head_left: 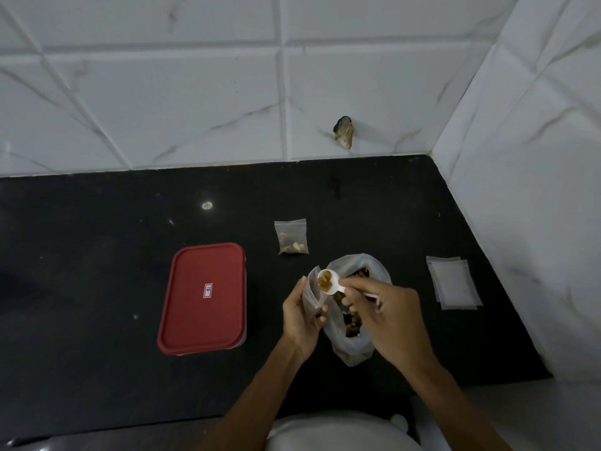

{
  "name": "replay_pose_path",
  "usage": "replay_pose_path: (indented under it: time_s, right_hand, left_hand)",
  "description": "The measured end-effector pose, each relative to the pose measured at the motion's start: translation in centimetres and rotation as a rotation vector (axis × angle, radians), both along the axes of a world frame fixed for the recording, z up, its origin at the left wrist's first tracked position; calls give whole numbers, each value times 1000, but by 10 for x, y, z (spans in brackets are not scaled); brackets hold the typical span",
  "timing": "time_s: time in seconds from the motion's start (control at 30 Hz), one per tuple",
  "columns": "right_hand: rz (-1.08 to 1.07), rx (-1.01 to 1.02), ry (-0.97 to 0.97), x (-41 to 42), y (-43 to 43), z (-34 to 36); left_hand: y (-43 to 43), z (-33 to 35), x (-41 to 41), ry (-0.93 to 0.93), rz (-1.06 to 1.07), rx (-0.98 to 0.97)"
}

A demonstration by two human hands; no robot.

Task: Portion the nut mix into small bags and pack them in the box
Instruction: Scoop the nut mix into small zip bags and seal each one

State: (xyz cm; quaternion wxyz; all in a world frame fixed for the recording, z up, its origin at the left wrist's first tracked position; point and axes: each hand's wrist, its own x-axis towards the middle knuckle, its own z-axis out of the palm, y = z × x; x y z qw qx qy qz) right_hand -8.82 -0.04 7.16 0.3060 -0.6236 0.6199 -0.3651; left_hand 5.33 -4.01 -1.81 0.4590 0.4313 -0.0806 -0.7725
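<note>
Over the sack (353,351), the left hand (300,315) grips a small bag (311,292) (mouth up); the right hand (387,317) pinches a loaded spoon (329,278) at its opening. Left of the sack sits the lidded box (203,297); behind it, a filled bag (291,237).

On the counter (97,255), the box (201,299) sits on the left and the big bag (353,351) in the middle. A full bag (291,237) lies behind the big bag, and empty bags (453,283) lie on the right. A spoon (327,278) and a small bag (311,292) are held over the big bag.
</note>
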Motion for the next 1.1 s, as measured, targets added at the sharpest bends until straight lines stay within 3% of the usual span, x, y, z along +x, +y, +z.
replay_pose_path:
  time_s: [0.23,0.43,0.6,0.73,0.87,1.1]
  right_hand:
    - [76,-405,382,23,1,-27]
    - [254,-487,643,7,5,-37]
    - [254,-494,551,8,6,-35]
    - [-7,-329,254,4,10,-21]
    - [-228,-242,184,-23,7,-27]
    - [-343,7,170,-46,4,-65]
  left_hand:
    - [3,-3,-1,44,-9,36]
    - [5,-3,-3,78,-18,40]
    - [6,0,-3,60,-23,24]
    - [7,2,-1,34,-10,6]
    - [6,-4,3,41,21,16]
    - [7,-7,0,36,22,19]
